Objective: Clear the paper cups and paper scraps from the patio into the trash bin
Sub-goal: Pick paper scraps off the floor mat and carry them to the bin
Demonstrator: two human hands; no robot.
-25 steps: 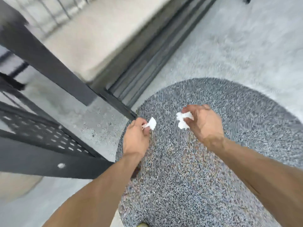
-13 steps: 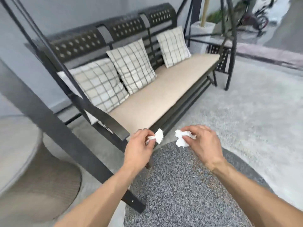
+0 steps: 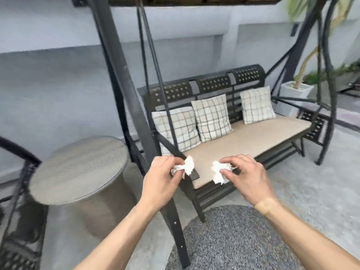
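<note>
Two crumpled white paper scraps: left hand (image 3: 161, 182) pinches one (image 3: 187, 165), right hand (image 3: 247, 178) pinches other (image 3: 219, 172), apart, w/ dark metal swing bench (image 3: 253, 137) behind.

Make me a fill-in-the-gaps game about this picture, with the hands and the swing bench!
1. Each hand, left hand and right hand, pinches a scrap of white ____.
2. The swing bench has ____ checked cushions.
3. The table left of the bench has a ____ top.
4. The speckled rug lies on the ____.

Missing words: paper; three; round; floor
</note>
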